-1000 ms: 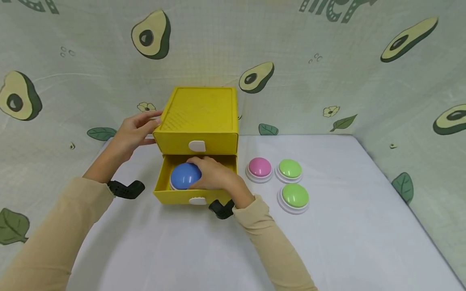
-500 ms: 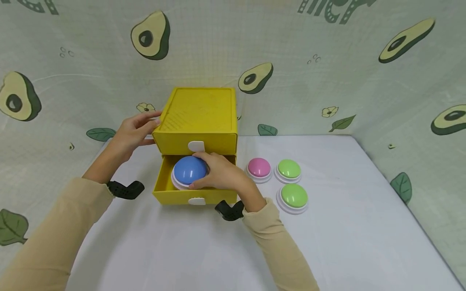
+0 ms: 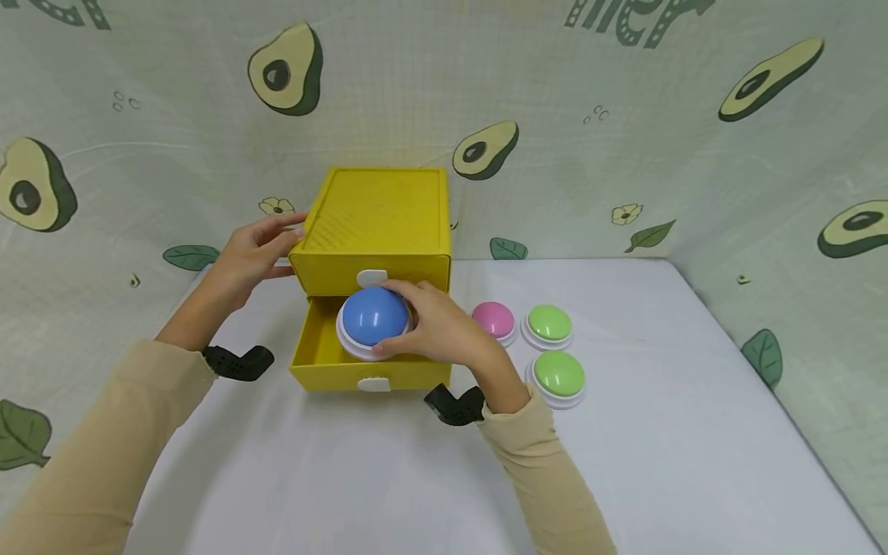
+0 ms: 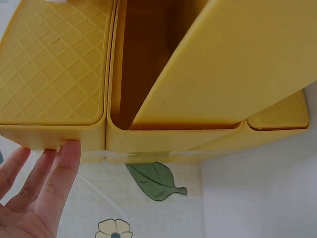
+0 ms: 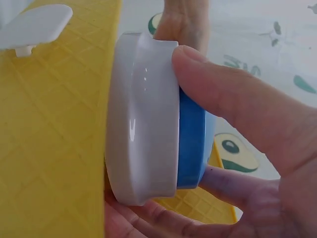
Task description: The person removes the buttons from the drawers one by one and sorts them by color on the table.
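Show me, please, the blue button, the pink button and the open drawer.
Blue button (image 3: pixel 375 317), head view: on its blue dome.
Pink button (image 3: pixel 492 318), head view: on its pink dome.
Open drawer (image 3: pixel 411 376), head view: on its front wall.

head camera looks forward and down; closer wrist views share its yellow cabinet (image 3: pixel 377 220).

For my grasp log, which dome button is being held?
The blue button, gripped by the right hand; the pink one and two green ones rest on the table.
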Available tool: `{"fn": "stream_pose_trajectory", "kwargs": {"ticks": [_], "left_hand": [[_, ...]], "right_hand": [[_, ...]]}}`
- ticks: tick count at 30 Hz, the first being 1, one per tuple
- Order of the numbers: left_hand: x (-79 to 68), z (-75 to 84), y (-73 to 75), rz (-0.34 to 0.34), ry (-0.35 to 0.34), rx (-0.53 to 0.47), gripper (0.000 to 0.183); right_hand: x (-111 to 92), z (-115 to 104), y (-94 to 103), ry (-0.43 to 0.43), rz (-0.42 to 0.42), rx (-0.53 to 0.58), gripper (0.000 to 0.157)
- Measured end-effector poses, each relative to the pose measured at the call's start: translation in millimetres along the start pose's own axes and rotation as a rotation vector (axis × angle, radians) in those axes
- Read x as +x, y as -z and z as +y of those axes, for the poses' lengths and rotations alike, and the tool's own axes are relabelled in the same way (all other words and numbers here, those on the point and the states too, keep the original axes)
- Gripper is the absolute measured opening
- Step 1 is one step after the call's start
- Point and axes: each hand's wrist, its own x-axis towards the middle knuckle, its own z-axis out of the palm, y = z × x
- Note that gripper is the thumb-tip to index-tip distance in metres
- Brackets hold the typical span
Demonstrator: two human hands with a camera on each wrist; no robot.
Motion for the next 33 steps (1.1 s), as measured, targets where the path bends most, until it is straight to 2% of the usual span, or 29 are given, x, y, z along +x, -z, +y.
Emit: {"fn": "stream_pose_trajectory", "kwargs": {"ticks": [9,15,23,33], "left_hand": [[1.3,-1.5,1.2,-0.011,0.001,0.001,0.063],[1.8,-3.1,2.0,-0.011,0.005,0.006,0.062],[2.0,-3.5,1.9,-0.013,0.002,0.013,0.063],[2.0,-2.0,0.7,0.0,0.004,0.017,0.063]], "right_hand": [[-17.9,6.7,12.9,0.027,0.046,0.031,0.075],[-33.4,17.2,24.1,-0.027,0.09,0.016,0.077],[-56.2,45.3,40.0,-0.084,0.168,0.015,0.082],[-80.4,86.4,60.0,-0.122,0.256,-0.039,0.078]]}}
